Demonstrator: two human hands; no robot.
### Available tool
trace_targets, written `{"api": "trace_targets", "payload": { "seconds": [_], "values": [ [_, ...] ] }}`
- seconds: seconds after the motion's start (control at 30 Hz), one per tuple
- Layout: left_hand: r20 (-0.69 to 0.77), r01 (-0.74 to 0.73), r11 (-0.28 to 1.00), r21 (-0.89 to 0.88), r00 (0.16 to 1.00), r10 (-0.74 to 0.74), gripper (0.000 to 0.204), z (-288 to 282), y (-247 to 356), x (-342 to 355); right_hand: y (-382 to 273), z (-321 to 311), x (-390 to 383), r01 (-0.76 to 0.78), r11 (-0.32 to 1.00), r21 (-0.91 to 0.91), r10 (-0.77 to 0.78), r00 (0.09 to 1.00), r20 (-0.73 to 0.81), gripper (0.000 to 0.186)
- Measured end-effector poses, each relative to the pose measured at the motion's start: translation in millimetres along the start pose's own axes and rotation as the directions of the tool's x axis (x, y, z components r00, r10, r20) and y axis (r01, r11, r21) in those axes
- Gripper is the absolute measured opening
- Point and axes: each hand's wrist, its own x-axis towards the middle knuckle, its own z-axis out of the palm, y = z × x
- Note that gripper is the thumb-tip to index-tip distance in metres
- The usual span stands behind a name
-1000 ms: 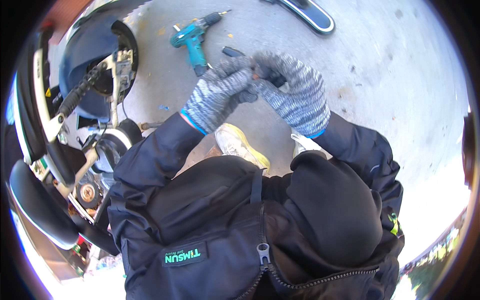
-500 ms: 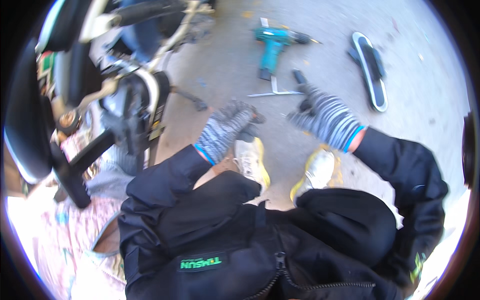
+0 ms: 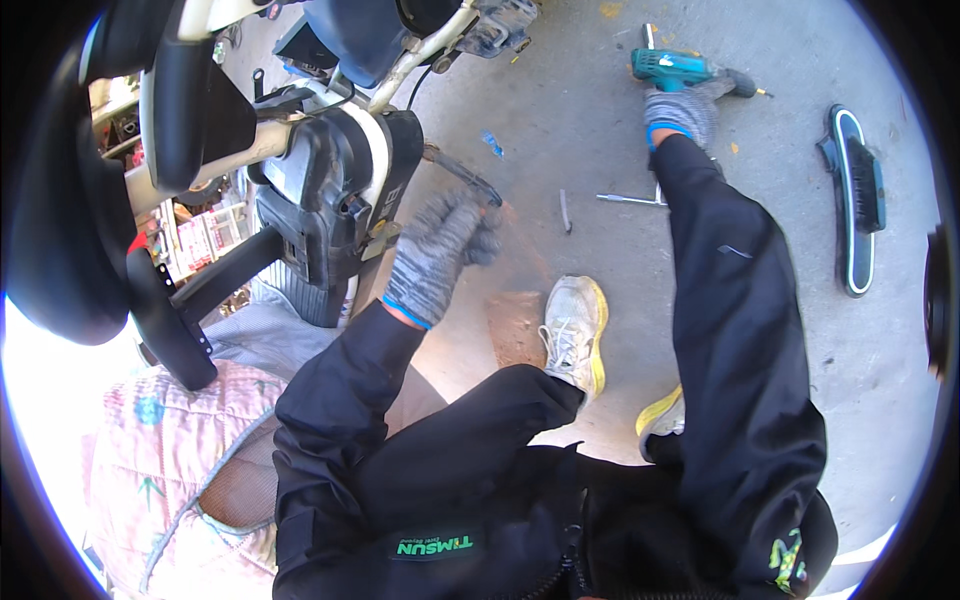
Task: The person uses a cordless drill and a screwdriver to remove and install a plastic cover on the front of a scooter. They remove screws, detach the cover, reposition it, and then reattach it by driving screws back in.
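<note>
My right hand (image 3: 686, 115), in a grey striped knit glove with a blue cuff, is wrapped round the handle of a teal cordless drill (image 3: 672, 68). The drill lies on the floor with its bit pointing right. My left hand (image 3: 440, 250), gloved alike, is held closed beside the end of a dark metal bar (image 3: 462, 172) that sticks out from a two-wheeler (image 3: 330, 190). Whatever its curled fingers hold, if anything, is hidden. Just below the drill lies a silver L-shaped wrench (image 3: 628, 199), partly covered by my right sleeve.
A long black oval part with a white rim (image 3: 853, 200) lies on the floor at right. A short grey strip (image 3: 565, 211) and a blue scrap (image 3: 492, 145) lie between my hands. A pink quilted cover (image 3: 190, 420) is at lower left. My shoe (image 3: 574, 335) stands below.
My right hand has reached forward and taken hold of the drill's handle. My left hand has come next to the dark bar. The view has shifted, bringing more of the two-wheeler into sight.
</note>
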Motion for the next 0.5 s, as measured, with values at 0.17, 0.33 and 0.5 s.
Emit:
{"api": "trace_targets", "payload": {
  "seconds": [0.17, 0.33, 0.5],
  "values": [
    [-0.069, -0.085, 0.996, 0.031, 0.994, 0.086, 0.023, -21.2, 30.4, 29.6, -7.5, -85.7, -48.7, 0.031, 0.594, 0.804, -0.26, 0.953, 0.156, 0.061],
    [-0.126, -0.156, 0.988, -0.001, 0.98, 0.155, 0.021, -25.8, 48.4, 61.9, -10.1, -137.0, -61.9, -0.118, 0.311, 0.943, -0.413, 0.877, 0.246, 0.034],
    [-0.175, -0.227, 0.972, -0.066, 0.961, 0.212, 0.023, -17.2, 77.1, 89.2, -6.9, -111.6, -93.1, -0.204, 0.46, 0.864, -0.451, 0.785, 0.425, 0.038]
  ]
}}
